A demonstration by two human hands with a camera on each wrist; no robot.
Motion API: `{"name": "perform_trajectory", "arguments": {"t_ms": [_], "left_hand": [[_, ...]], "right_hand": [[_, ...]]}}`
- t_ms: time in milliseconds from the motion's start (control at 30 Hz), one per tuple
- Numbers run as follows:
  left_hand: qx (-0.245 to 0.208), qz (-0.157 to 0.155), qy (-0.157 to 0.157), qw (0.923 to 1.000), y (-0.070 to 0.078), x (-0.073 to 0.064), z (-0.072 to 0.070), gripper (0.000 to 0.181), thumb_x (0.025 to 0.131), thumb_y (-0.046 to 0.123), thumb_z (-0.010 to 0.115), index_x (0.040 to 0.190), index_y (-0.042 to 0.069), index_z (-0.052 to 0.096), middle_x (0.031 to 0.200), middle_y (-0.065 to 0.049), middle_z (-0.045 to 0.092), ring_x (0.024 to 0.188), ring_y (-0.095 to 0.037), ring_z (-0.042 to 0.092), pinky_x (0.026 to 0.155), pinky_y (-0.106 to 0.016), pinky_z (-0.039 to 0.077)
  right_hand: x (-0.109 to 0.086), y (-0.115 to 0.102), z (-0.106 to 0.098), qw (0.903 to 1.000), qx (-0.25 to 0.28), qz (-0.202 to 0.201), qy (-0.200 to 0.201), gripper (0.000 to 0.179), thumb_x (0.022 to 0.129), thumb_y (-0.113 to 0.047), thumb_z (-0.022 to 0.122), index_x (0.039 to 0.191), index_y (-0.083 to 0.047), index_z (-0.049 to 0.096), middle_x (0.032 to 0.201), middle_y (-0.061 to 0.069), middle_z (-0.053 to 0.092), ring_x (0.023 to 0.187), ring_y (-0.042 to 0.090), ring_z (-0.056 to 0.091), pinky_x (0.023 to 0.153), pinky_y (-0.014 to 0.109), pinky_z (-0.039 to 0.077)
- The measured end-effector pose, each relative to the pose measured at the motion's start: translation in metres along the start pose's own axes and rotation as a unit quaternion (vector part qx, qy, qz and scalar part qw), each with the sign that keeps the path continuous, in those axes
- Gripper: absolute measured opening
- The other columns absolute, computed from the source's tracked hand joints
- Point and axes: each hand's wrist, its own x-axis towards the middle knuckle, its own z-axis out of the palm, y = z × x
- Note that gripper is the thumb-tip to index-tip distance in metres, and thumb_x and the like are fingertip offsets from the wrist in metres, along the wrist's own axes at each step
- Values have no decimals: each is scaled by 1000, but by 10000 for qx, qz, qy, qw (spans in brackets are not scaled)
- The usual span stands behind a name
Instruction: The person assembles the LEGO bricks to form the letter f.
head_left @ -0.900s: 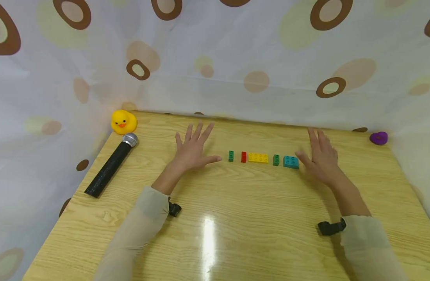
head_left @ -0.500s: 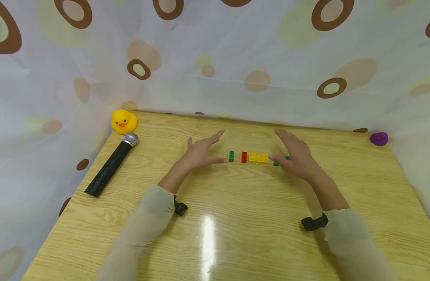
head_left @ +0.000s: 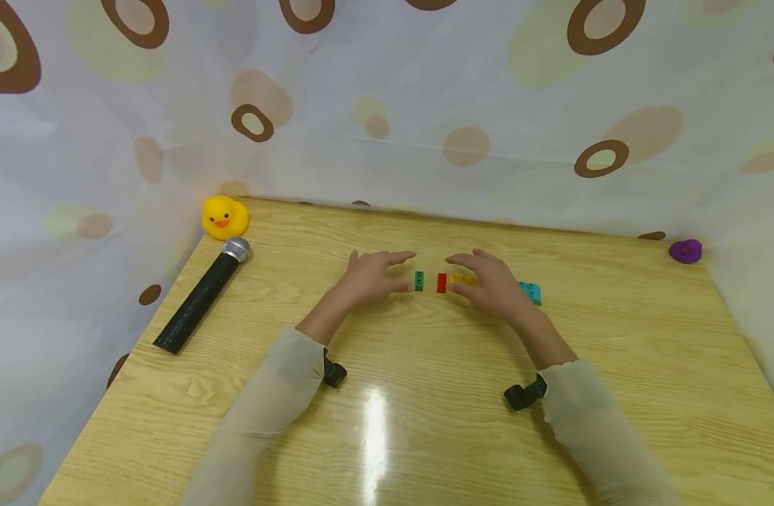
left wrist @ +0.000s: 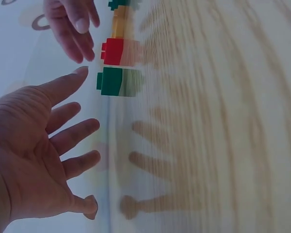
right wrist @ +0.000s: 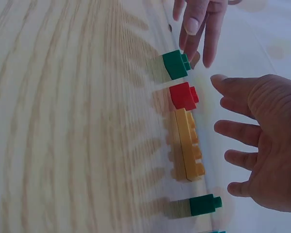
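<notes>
A row of toy building bricks lies on the wooden table. From left to right come a small green brick [head_left: 419, 281], a red brick [head_left: 441, 282], a long yellow brick [right wrist: 189, 144], a second green brick [right wrist: 203, 205] and a blue brick [head_left: 531, 292]. My left hand [head_left: 372, 279] is at the row's left end, its thumb tip close to the first green brick, fingers spread and holding nothing. Over the yellow brick hovers my right hand [head_left: 488, 284], thumb and fingers apart, thumb tip near the red brick. In the head view it hides the second green brick.
A yellow rubber duck [head_left: 225, 217] sits at the back left corner, with a black microphone [head_left: 202, 296] lying in front of it. At the back right corner is a small purple toy [head_left: 686, 251]. A patterned sheet [head_left: 412, 105] hangs behind the wooden table [head_left: 437, 422].
My right hand has moved left from beyond the blue brick to over the yellow one. My left hand has shifted slightly right toward the first green brick. The bricks stay in place.
</notes>
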Motion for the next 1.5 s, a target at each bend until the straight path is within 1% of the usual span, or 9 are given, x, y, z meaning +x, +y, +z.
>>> {"name": "perform_trajectory", "arguments": {"t_ms": [167, 400, 667, 800, 933, 1167, 1367, 1400, 1500], "left_hand": [[144, -125, -89, 9998, 3, 6, 3, 61, 93, 46, 71, 149, 32, 52, 148, 1, 59, 149, -31, 40, 122, -68, 3], [84, -175, 10, 9998, 6, 12, 5, 53, 92, 43, 74, 141, 27, 63, 141, -3, 64, 144, -31, 47, 121, -70, 4], [230, -344, 8, 9991, 7, 11, 8, 46, 93, 42, 72, 137, 30, 66, 140, 0, 65, 138, -29, 54, 122, -68, 12], [305, -259, 50, 9992, 7, 13, 9, 41, 95, 41, 71, 135, 31, 68, 137, -1, 67, 133, -29, 57, 120, -65, 21], [315, -137, 75, 9994, 6, 15, 12, 40, 95, 40, 70, 134, 32, 68, 138, -1, 67, 134, -29, 57, 119, -64, 22], [263, 120, 86, 9995, 6, 18, 15, 38, 94, 42, 72, 128, 27, 72, 143, 0, 63, 148, -36, 40, 120, -68, 19], [211, 302, -42, 9993, 8, 22, 18, 37, 93, 39, 73, 126, 24, 74, 144, -4, 62, 138, -31, 53, 114, -48, 42], [219, 312, -56, 9993, 9, 23, 19, 37, 93, 39, 73, 126, 24, 74, 144, -4, 62, 135, -30, 56, 111, -46, 45], [396, 353, -80, 9986, 10, 23, 20, 36, 93, 41, 72, 126, 27, 74, 144, -3, 63, 131, -29, 58, 106, -45, 48]], "right_hand": [[4, -4, 3, 9994, -290, 197, -40, 50, 98, -22, 69, 145, -10, 56, 148, 18, 55, 150, 47, 28, 117, 69, 26], [6, 0, 4, 9984, -537, 26, 197, 41, 96, -18, 71, 135, -6, 64, 143, 18, 61, 146, 51, 33, 118, 69, 23], [11, 1, 8, 9977, -679, -11, 69, 39, 95, -24, 72, 131, -8, 68, 141, 17, 62, 146, 50, 34, 118, 68, 23], [14, 1, 11, 9975, -697, -79, 90, 37, 95, -24, 72, 129, -9, 69, 138, 17, 64, 144, 50, 37, 117, 69, 26], [15, 1, 14, 9974, -708, -127, 90, 36, 93, -25, 75, 125, -8, 71, 135, 18, 66, 142, 50, 40, 116, 68, 29], [15, 2, 14, 9986, -460, -125, 250, 26, 94, -24, 73, 116, -10, 73, 125, 14, 71, 132, 43, 54, 117, 66, 28], [11, 1, 9, 9995, -108, 55, 278, 34, 98, -24, 68, 127, -5, 65, 129, 15, 70, 120, 37, 65, 122, 65, 17], [10, 0, 8, 9995, -69, 56, 293, 36, 99, -24, 68, 129, -5, 64, 129, 16, 70, 119, 37, 65, 122, 64, 19], [7, -2, 6, 9994, 37, 58, 341, 39, 99, -24, 67, 133, -5, 63, 130, 16, 69, 118, 38, 65, 113, 60, 37]]}}
